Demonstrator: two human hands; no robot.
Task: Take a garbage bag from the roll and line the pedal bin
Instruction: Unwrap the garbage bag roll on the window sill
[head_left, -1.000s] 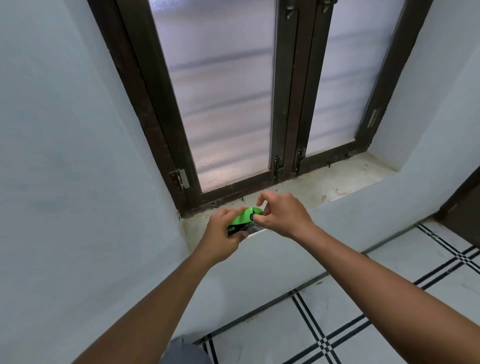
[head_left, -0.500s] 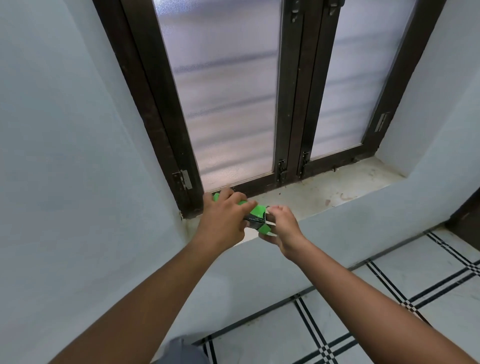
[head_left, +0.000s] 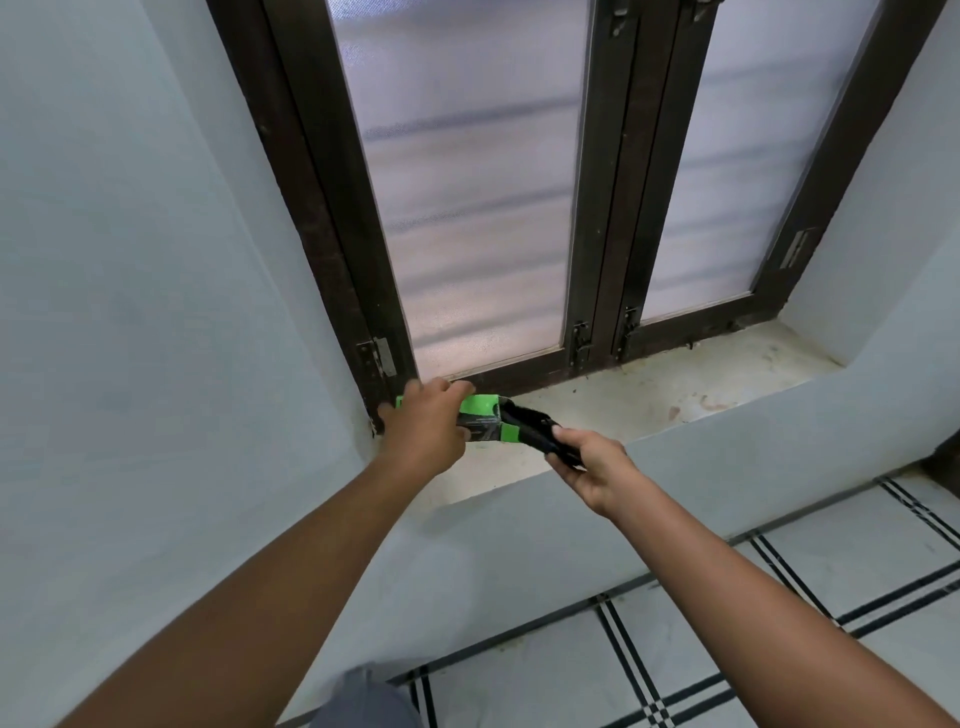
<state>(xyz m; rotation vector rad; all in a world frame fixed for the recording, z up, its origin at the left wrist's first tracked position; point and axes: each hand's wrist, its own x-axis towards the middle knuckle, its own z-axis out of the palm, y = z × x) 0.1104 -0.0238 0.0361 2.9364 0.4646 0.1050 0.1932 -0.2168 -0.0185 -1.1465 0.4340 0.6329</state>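
The person's left hand (head_left: 428, 431) grips a bright green cardboard-wrapped roll of garbage bags (head_left: 480, 418), fingers curled over its top, and holds it just above the near left end of the pale stone window sill (head_left: 675, 395), close to the dark wooden window frame (head_left: 337, 234). The right hand (head_left: 592, 467) pinches the free end of a black plastic garbage bag (head_left: 530, 428) between thumb and curled fingers, and the bag runs as a short dark band from the open end of the roll toward that hand. A second ago both hands were bunched tight together at the roll's end, the right one only picking at it; half a second ago a sliver of black showed between them; now the right hand has drawn away to the right and toward the person, and a visible length of bag has come out. That suggests the leading bag has been found and freed from the wrapper, so the first step is under way but not done: the bag looks still attached to the roll, and whether a perforation has come into reach cannot be told from this view. More pulling and then a tear would seem to be needed before any lining can start. The pedal bin itself is not in view; only the white tiled floor with black lines (head_left: 779, 623) and pale walls show below.
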